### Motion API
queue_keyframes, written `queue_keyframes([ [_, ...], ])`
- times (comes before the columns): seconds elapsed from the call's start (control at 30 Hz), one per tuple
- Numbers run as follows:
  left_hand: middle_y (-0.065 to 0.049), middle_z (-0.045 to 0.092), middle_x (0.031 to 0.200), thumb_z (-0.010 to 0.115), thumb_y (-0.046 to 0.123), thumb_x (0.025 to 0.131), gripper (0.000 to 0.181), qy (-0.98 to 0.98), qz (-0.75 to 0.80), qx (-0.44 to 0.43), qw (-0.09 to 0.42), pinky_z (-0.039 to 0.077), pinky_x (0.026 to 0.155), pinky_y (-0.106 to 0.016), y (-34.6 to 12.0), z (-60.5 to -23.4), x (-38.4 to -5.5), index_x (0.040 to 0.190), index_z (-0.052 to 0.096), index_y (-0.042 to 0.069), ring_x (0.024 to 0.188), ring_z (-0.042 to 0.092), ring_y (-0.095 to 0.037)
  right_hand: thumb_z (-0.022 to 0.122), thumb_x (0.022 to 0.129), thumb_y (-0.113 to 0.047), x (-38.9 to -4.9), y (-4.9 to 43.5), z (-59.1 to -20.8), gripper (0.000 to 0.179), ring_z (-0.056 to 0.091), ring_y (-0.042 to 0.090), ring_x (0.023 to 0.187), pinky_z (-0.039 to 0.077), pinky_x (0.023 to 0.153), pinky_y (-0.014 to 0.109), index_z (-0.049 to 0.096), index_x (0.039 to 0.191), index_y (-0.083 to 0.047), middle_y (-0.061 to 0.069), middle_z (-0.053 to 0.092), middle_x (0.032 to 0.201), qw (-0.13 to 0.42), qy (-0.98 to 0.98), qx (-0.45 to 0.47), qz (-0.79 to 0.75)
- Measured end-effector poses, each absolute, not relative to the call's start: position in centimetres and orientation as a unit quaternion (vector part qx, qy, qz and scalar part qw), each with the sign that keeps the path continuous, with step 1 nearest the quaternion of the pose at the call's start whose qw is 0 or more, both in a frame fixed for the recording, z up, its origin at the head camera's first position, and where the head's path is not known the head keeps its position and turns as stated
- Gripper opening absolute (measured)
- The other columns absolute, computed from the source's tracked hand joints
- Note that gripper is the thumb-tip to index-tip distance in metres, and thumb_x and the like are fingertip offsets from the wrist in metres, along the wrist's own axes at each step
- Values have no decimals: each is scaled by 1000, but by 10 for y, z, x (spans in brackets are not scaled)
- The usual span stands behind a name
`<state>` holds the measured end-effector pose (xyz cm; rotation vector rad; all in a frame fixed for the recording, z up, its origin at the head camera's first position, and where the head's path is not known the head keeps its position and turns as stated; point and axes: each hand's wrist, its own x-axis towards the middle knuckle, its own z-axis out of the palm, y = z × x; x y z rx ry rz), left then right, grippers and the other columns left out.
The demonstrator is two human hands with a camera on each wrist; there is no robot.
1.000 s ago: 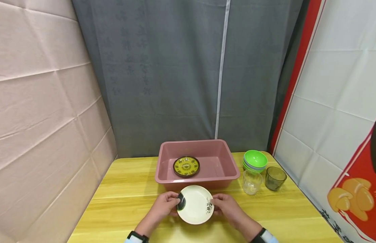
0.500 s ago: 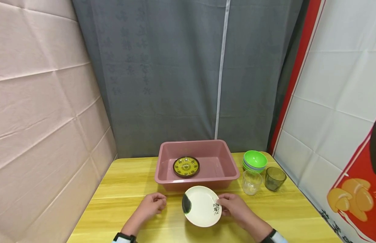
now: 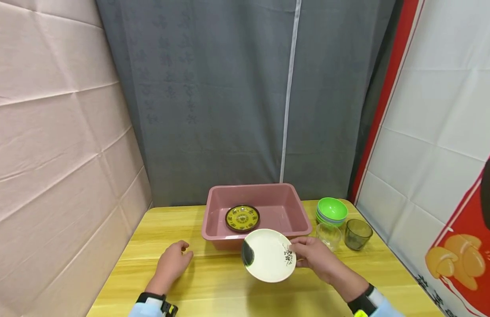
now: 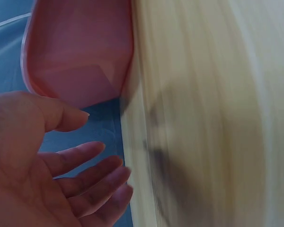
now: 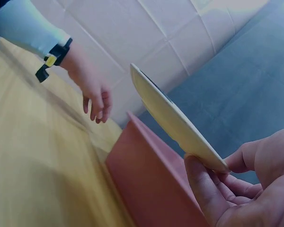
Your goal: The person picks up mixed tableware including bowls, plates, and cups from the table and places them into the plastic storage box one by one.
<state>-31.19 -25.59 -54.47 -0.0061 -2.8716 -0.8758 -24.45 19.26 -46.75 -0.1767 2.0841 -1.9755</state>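
Left hand (image 3: 171,263) relaxed, your right hand (image 3: 314,256) pinches the white plate (image 3: 269,255) for likely transfer, needing lift over the pink basin's near rim (image 3: 222,238).

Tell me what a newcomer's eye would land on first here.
Probably the round white plate with a dark patch and floral print, raised above the yellow wood-grain table and pinched at its right edge by the right hand. Next, the pink rectangular basin behind it, with a round yellow dark-rimmed plate inside. Then the bright green round bowl topping a stack at the basin's right.
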Motion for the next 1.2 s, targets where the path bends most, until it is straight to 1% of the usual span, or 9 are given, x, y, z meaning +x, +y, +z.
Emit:
queue_keyframes([
  [0.07,-27,73,126,73,20,101,40,-958,-274,-8,83,57,98,-64,-258,-546,-315,130,71,-8,117,70,-48,63,111,-16,-250,194,-460,37,76,20,94,66,83,36,67,133,13,9,75,111,126,721,-61,-679],
  [0.17,-31,70,131,72,19,101,44,-962,-257,-19,93,55,101,-66,-259,-547,-318,134,69,-10,122,67,-52,64,111,-17,-259,195,-450,37,76,19,94,66,83,35,67,133,13,9,74,110,116,721,-58,-680],
  [0.27,-33,67,134,72,19,102,46,-964,-244,-29,100,53,105,-66,-259,-548,-322,137,66,-11,125,65,-53,64,110,-15,-271,196,-444,33,76,17,93,66,82,33,68,128,13,8,76,105,104,721,-51,-683],
  [0.43,-36,63,139,73,20,102,51,-966,-233,-32,109,50,109,-67,-258,-546,-325,140,64,-12,130,60,-56,64,111,-15,-298,198,-439,35,73,15,89,65,78,28,65,131,15,8,74,103,96,721,-39,-685],
  [0.63,-37,60,144,75,23,102,55,-967,-227,-22,112,49,110,-69,-256,-544,-329,142,62,-12,134,56,-56,62,111,-12,-337,190,-436,35,72,14,84,64,75,24,62,132,16,9,72,99,88,723,-21,-684],
  [0.83,-35,61,145,75,25,102,56,-967,-229,-17,108,51,107,-70,-253,-543,-333,142,63,-11,133,57,-55,61,109,-5,-378,177,-432,32,74,15,83,66,78,29,64,128,21,12,72,96,87,730,-23,-677],
  [0.93,-36,61,143,76,25,101,55,-966,-233,-18,107,51,106,-71,-250,-543,-333,141,63,-11,132,58,-56,62,108,-3,-398,169,-432,27,74,16,83,66,79,30,65,124,20,13,71,95,96,736,-18,-670],
  [1.03,-36,61,143,75,25,101,55,-965,-238,-20,105,51,106,-71,-250,-543,-333,142,63,-11,132,58,-56,63,108,-4,-415,162,-435,26,74,17,84,66,80,31,67,122,17,13,72,96,103,747,-7,-656],
  [1.2,-35,61,143,76,24,102,54,-964,-243,-18,103,51,106,-70,-252,-545,-332,141,64,-11,133,58,-55,65,107,-5,-433,150,-445,27,77,22,89,67,89,40,70,123,16,18,76,103,102,762,6,-639],
])
